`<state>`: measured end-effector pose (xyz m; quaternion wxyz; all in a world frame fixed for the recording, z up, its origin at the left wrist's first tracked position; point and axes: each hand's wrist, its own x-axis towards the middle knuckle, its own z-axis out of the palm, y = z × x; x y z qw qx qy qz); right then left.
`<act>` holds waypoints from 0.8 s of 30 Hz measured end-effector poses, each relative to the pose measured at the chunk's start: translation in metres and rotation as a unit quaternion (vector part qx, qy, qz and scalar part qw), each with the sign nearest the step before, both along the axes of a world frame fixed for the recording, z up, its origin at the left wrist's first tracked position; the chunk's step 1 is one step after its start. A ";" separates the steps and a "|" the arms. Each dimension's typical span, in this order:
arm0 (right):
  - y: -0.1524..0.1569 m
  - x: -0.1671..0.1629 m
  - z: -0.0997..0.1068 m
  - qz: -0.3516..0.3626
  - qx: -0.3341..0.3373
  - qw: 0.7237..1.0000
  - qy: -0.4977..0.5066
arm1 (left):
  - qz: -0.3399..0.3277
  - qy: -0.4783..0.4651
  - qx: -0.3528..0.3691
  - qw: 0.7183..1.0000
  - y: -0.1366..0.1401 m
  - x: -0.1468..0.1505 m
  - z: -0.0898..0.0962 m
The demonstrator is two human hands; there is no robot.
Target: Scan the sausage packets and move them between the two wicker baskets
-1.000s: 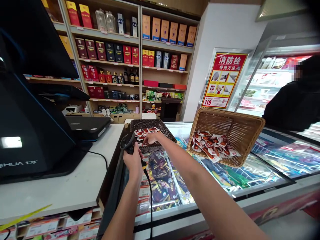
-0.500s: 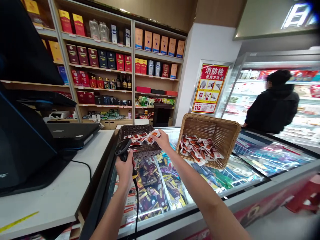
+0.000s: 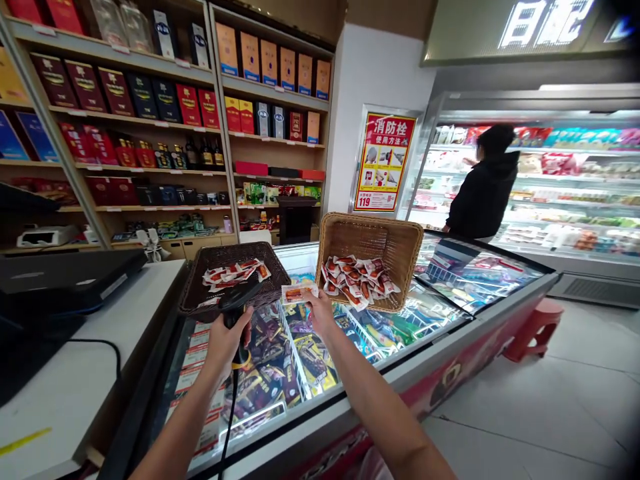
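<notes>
The freezer (image 3: 450,345) supports a tan basket (image 3: 395,247) and a dark basket (image 3: 233,251), both containing packets (image 3: 359,275). The left hand (image 3: 224,339) grasps the scanner (image 3: 234,303); the right hand (image 3: 321,312) pinches a single packet (image 3: 295,294) between the baskets. Apparent step: scanning; the next move calls for aligning scanner with packet

My scanner (image 3: 239,297) looked matt plastic | my packet (image 3: 294,295), glossy plastic | tan basket (image 3: 371,233), rough weave | freezer lid (image 3: 267,363), glossy glass

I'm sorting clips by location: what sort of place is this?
Probably a supermarket or convenience store: a handheld barcode scanner, a glass-topped display freezer and a refrigerated food case suggest it.
</notes>
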<state>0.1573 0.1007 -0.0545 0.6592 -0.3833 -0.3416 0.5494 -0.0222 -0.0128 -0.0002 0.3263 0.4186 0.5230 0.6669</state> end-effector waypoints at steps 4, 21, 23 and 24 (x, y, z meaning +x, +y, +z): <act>-0.005 0.000 0.001 -0.029 -0.005 1.000 -0.003 | -0.074 0.022 -0.031 0.997 -0.005 0.009 -0.003; -0.021 0.008 0.013 -0.151 0.059 0.985 -0.064 | -0.103 0.077 -0.090 0.988 -0.016 0.020 -0.004; -0.021 0.009 0.014 -0.161 0.069 0.982 -0.077 | -0.100 0.079 -0.093 0.988 -0.017 0.022 -0.002; -0.022 0.009 0.015 -0.164 0.074 0.980 -0.080 | -0.099 0.075 -0.097 0.987 -0.018 0.022 -0.001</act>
